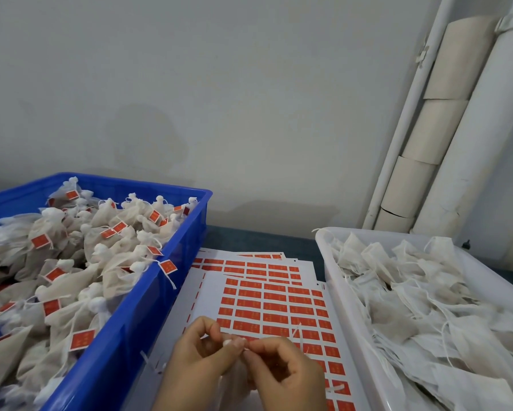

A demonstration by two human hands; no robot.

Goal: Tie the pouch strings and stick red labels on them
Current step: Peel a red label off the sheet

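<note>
Head view of a labelling station. Near centre, the left hand (200, 351) and right hand (284, 372) meet fingertip to fingertip, each with curled fingers pinching a thin white pouch string (296, 332). One loose end of the string sticks up just beyond the right hand. The pouch (234, 381) that the string belongs to lies beneath and between the two hands and is largely hidden, so its shape cannot be made out.

Directly under the hands, overlapping label sheets (276, 307) lie on the dark counter (264, 241). The sheets are white and carry rows of red rectangular labels.

At left stands a blue crate (148, 301), heaped with tied pouches (80, 262), many of which carry a red label on the string. One labelled string hangs over the crate's right rim.

At right stands a white tray (335, 292), filled with flat, untied pouches (412, 292) and tangled loose strings; no red labels show among them.

At far right, white pipes (468, 143) run upward against the pale wall (219, 99).
</note>
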